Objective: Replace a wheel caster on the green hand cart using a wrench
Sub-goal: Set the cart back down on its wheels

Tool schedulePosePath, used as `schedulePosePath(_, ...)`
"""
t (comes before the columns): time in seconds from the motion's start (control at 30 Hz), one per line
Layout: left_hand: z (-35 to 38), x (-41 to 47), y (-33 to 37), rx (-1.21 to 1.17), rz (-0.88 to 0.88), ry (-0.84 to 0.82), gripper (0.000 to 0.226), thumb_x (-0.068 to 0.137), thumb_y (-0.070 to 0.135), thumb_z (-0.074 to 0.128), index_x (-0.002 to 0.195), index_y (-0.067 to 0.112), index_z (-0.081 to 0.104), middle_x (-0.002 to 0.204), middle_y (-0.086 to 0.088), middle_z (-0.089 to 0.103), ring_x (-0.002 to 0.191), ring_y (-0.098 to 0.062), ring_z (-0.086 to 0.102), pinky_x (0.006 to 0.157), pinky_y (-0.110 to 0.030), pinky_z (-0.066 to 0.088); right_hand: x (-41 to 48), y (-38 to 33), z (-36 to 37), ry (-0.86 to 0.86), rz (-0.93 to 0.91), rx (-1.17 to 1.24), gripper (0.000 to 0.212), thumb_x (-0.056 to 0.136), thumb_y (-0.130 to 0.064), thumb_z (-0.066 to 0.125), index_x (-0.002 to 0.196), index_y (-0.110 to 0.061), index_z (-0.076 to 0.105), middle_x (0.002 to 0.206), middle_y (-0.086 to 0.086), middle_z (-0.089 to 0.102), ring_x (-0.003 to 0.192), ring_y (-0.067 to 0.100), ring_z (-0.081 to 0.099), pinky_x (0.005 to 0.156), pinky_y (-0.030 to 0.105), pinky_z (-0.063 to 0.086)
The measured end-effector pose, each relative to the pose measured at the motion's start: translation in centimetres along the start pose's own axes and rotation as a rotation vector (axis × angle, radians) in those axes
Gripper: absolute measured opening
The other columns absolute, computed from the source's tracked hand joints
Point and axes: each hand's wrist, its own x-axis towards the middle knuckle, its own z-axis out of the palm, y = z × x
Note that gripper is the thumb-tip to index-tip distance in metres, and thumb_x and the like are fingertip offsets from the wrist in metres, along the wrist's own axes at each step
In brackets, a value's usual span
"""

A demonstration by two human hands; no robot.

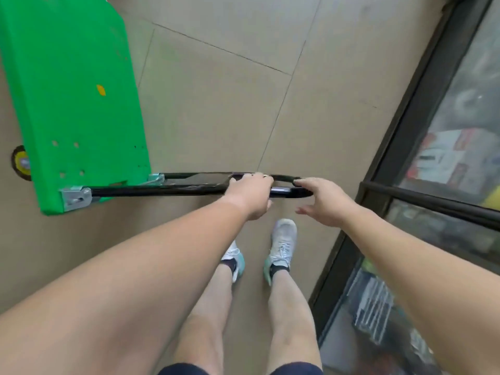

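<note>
I see two bare hands reaching forward over a tiled floor (216, 109). The left hand (250, 194) is curled over the top bar of the black handle (162, 189) and grips it, knuckles up. The right hand (324, 201) is spread wide just beside it at the handle's rounded corner, holding nothing. Its forefinger tip lies against that corner and its thumb hangs free below the bar.

The handle runs left from the hands to the green hand cart (73, 104), which stands on the floor at the upper left of my view, its flat deck facing up. Two silver hinge brackets (75, 197) join the handle to the deck's near edge. I count one wheel (21, 162), black with a yellow hub, poking out from under the deck's left side; any others are hidden beneath it. One small orange mark (100, 90) sits on the deck, along with a few small holes.

Below the hands I see two bare legs and two white shoes (282, 247) with teal heels. Along the right runs a glass cabinet (405, 125) with a black frame; its contents are too blurred for me to tell
</note>
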Motion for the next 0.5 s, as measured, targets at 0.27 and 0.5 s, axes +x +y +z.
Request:
schedulePosePath(0.27, 1.7, 2.1, 1.4, -0.001, -0.040, 0.028, 0.015, 0.104, 0.038, 0.053, 0.111, 0.024, 0.054, 0.118, -0.001, 0.058, 0.115, -0.030, 0.058, 0.098, -0.057, 0.040, 3.3, 3.2, 1.6, -0.005, -0.050, 0.006, 0.035, 0.085, -0.025, 0.076, 0.119, -0.023, 0.069, 0.107, 0.003, 0.071, 0.099, 0.026, 0.061, 0.078, 0.027, 0.041)
schedulePosePath(0.5, -0.7, -2.4, 3.7, -0.105, 0.058, 0.097, 0.021, 0.100, 0.046, 0.059, 0.099, 0.027, 0.050, 0.103, 0.009, 0.056, 0.107, -0.024, 0.061, 0.093, -0.047, 0.040, -1.0, 0.7, -2.2, 0.061, -0.141, 0.044, 0.015, 0.075, -0.026, 0.074, 0.090, -0.023, 0.074, 0.073, -0.001, 0.067, 0.073, 0.023, 0.058, 0.063, 0.028, 0.043)
